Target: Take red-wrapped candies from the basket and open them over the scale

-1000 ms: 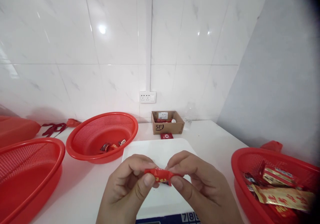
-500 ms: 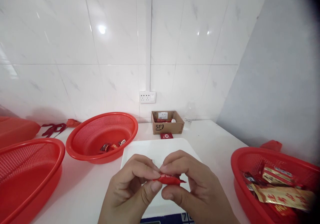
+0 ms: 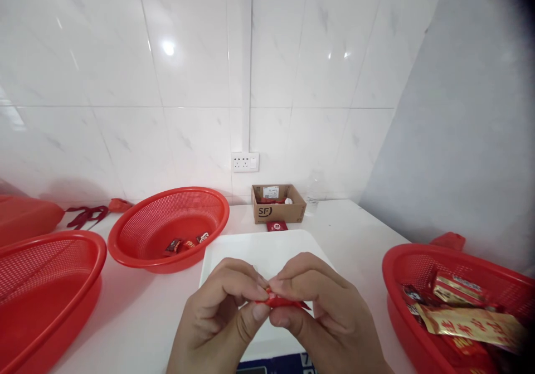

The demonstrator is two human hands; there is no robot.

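Two-way hold on a red packet (image 3: 286, 302)

The left hand (image 3: 219, 312) and the right hand (image 3: 328, 310) both grasp the red packet, pinched at their fingertips over a white scale (image 3: 259, 241). Beyond it, a cardboard box (image 3: 282, 214) stands near the tiled wall (image 3: 188, 140). The right basket (image 3: 395, 301) holds gold and red packages (image 3: 468, 321); the back-left basket (image 3: 175, 215), a few small wrapped pieces (image 3: 173, 247).

The left hand (image 3: 223, 312) and right hand (image 3: 330, 310) have drawn closer together; the packet (image 3: 285, 302), earlier stretched between them, is now mostly covered by fingers.
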